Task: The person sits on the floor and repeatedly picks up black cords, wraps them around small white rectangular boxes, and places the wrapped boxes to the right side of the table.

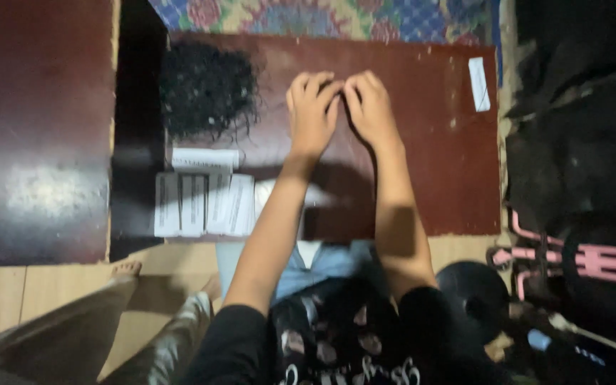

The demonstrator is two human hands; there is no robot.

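Item — dark printed garment (336,349), worn by the person, nearest the camera; two bare forearms are extended from it over a low dark-red board (436,164).

Item — left hand (311,107) and right hand (371,107): both are laid knuckles-up on the board, fingertips brought together and touching at the centre. Fingers of both are curled inward as if something very fine is pinched between them, but what is pinched, if anything, cannot be told; the frame is dim and blurred.

Item — heap of black curly hair (207,89): set on the board to the left of the left hand, near it but apart, loose strands trailing at its lower edge.

Item — row of pale flat cards or packets (204,203): lined up at the board's near-left edge, one further card (204,158) lying across above them.

Item — single white strip (479,84) at the board's far-right corner, well apart from the hands.

Item — another person's bare foot (126,269) and trouser legs, on the floor at lower left.

Hazards, as judged: a fine strand could be lost from the pinch, given the poor light; the heap could be dragged or scattered if brushed by the left wrist; the overhanging cards could be knocked off the edge by a forearm or by the foot nearby.
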